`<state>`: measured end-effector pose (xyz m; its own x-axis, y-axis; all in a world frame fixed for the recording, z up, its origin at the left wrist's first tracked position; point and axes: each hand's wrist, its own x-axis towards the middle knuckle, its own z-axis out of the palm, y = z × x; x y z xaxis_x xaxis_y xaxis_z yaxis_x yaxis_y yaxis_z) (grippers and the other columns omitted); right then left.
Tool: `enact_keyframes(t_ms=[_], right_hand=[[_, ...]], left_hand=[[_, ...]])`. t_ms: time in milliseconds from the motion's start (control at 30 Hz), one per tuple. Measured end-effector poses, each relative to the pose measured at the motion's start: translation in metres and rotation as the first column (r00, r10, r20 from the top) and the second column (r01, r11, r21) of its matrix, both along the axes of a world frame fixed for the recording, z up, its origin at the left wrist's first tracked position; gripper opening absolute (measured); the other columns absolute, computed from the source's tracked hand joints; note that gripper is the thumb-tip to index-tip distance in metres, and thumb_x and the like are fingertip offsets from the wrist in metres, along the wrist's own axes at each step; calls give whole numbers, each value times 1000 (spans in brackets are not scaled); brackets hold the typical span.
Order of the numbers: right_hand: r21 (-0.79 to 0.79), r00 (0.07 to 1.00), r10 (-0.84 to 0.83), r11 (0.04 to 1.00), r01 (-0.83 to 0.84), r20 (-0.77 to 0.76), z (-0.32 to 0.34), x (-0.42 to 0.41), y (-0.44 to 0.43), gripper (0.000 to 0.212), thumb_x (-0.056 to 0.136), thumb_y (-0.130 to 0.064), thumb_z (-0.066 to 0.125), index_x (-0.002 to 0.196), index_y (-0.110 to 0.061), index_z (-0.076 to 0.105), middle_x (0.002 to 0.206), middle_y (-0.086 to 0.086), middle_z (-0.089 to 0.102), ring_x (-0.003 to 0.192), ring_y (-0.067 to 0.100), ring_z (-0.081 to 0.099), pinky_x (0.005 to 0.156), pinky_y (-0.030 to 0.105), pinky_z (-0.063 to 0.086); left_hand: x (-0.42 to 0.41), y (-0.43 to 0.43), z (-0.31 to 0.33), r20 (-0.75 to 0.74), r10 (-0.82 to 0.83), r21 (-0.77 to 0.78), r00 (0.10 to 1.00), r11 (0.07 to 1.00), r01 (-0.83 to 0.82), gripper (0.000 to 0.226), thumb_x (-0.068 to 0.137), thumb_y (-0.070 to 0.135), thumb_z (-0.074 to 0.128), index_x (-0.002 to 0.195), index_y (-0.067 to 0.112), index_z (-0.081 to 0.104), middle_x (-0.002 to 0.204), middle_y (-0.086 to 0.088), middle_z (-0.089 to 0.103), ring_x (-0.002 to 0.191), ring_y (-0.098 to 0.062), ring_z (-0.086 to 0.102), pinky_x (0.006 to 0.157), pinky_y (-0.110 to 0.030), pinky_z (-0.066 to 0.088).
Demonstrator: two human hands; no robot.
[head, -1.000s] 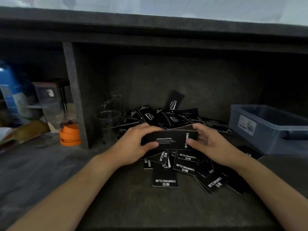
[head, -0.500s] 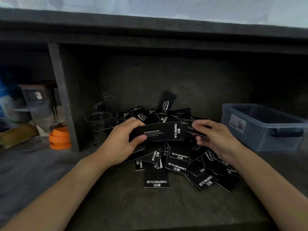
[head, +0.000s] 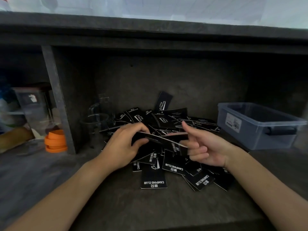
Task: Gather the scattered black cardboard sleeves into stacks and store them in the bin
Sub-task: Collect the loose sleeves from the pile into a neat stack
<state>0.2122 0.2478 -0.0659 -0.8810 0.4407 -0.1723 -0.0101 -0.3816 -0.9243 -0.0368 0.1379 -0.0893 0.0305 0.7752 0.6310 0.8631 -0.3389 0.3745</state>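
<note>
A pile of black cardboard sleeves (head: 173,167) printed "CAMPING CLUB" lies scattered on the dark shelf floor. My left hand (head: 123,147) grips a small stack of sleeves (head: 160,140), tilted nearly flat over the pile. My right hand (head: 203,147) is at the stack's right end, holding a single sleeve (head: 176,134) between thumb and fingers, just above the stack. The blue-grey plastic bin (head: 250,135) stands at the right, apart from both hands; its inside looks dark and I cannot tell what it holds.
A grey upright divider (head: 56,100) splits the shelf at the left. Clear glass cups (head: 98,120) stand next to the pile's left edge. Orange lids (head: 55,141) and clear containers (head: 31,104) sit beyond the divider. A shelf top (head: 150,30) overhangs.
The stack in my left hand has tipped from facing me to nearly flat. My right hand picked a sleeve from the pile and brought it over to the stack's right end.
</note>
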Motion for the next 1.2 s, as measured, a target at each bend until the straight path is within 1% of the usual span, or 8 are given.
enact_keyframes(t_ms=[100, 167, 267, 433, 700, 867, 1000, 1200], right_hand=[[358, 957, -290, 895, 264, 20, -3, -4, 3, 59, 101, -58, 40, 117, -7, 68, 51, -2, 33, 36, 7, 30, 35, 18, 23], [720, 837, -547, 568, 400, -34, -9, -3, 5, 55, 95, -61, 47, 116, -15, 68, 60, -4, 50, 50, 12, 47, 47, 21, 37], [953, 829, -552, 290, 91, 89, -19, -1, 2, 80, 71, -87, 48, 128, -32, 60, 117, -14, 61, 104, 8, 59, 88, 27, 51], [952, 753, -600, 46, -304, 270, -27, -11, -3, 115, 62, -97, 50, 156, -35, 30, 156, -13, 33, 142, 15, 32, 121, 40, 28], [997, 827, -558, 14, -78, 72, -26, -2, 15, 45, 87, -59, 68, 126, -37, 67, 133, -16, 61, 119, 2, 58, 106, 34, 50], [965, 785, -603, -262, -27, -142, -23, 0, 22, 23, 99, -21, 62, 121, -21, 70, 111, -5, 70, 79, 7, 64, 77, 36, 58], [882, 782, -481, -437, 178, -396, -21, -1, 24, 19, 94, -7, 68, 111, -11, 73, 100, 0, 73, 85, 16, 71, 75, 38, 60], [808, 808, -247, -430, 404, -535, -11, 10, 4, 26, 92, 8, 66, 114, -4, 74, 120, 1, 71, 117, 7, 66, 103, 25, 51]], left_hand=[[-11, -2, 10, 95, 75, 171, 993, 981, -90, 32, 93, 14, 71, 118, 31, 62, 105, 15, 68, 100, -10, 64, 93, -39, 52], [-23, -6, 15, 147, 115, 193, 982, 971, -143, 51, 93, 11, 69, 135, 38, 57, 120, 14, 66, 113, -10, 61, 103, -33, 47], [-36, -5, 8, -60, 163, -29, 985, 986, -165, 68, 94, 12, 67, 146, 50, 45, 125, 18, 60, 120, -8, 53, 110, -33, 40], [-34, -1, -1, -114, 161, -220, 980, 958, -183, 64, 94, 26, 69, 145, 50, 39, 128, 23, 54, 122, -5, 50, 107, -42, 46], [-35, -5, 7, 39, 204, -201, 978, 960, -193, 45, 93, 24, 70, 123, 53, 53, 112, 25, 68, 108, -4, 65, 96, -43, 55], [-33, -6, 7, 73, 205, -172, 976, 966, -190, 45, 92, 21, 72, 118, 54, 55, 106, 26, 69, 104, -1, 65, 94, -42, 55], [-32, -4, 11, 241, 178, -95, 954, 983, -159, 34, 92, 12, 72, 115, 36, 66, 103, 17, 73, 100, -3, 67, 96, -39, 54], [-28, -8, 18, 704, -101, 54, 703, 995, 89, 28, 101, 5, 56, 93, 27, 73, 91, 5, 75, 89, -10, 68, 88, -36, 48]])
